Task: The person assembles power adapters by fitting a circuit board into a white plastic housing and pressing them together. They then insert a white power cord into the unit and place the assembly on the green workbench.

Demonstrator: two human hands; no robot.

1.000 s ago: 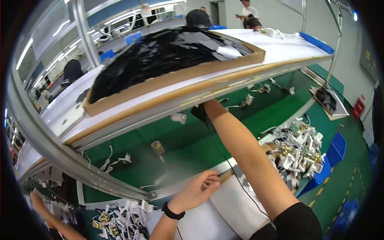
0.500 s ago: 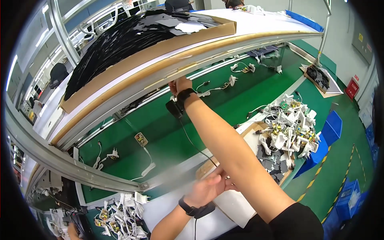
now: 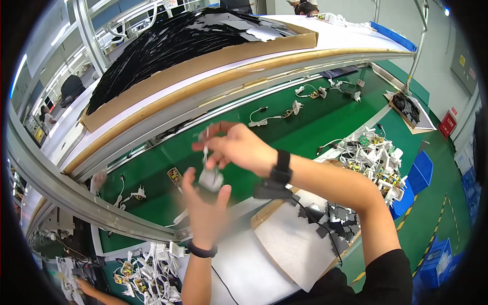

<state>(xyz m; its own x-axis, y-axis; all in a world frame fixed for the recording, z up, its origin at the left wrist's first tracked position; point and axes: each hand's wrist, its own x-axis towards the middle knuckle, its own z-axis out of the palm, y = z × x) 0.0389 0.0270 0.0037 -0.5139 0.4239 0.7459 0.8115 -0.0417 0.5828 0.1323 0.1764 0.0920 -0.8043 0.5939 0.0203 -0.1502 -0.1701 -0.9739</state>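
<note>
A white plug charger [image 3: 210, 180], smeared by motion, hangs over the green belt. My right hand [image 3: 239, 146] pinches its white cable from above, wrist bent to the left. Just below, my left hand [image 3: 206, 216] is raised with thumb and fingers spread on either side of the charger; whether they touch it I cannot tell. Black straps with cords circle both wrists. Behind my left fingers, a charger circuit board [image 3: 175, 176] lies on the green belt [image 3: 244, 175].
A shelf with a carton [image 3: 213, 61] of black sheets crosses above the belt. Heaped chargers [image 3: 371, 162] lie at right, another heap [image 3: 150, 274] at lower left. A board [image 3: 284, 244] with dark scraps lies in front of me. Another person's hand [image 3: 86, 286] shows at lower left.
My right hand has drawn back from under the shelf edge, now with the white charger on its cable. My left hand has risen and moved left, opening below it.
</note>
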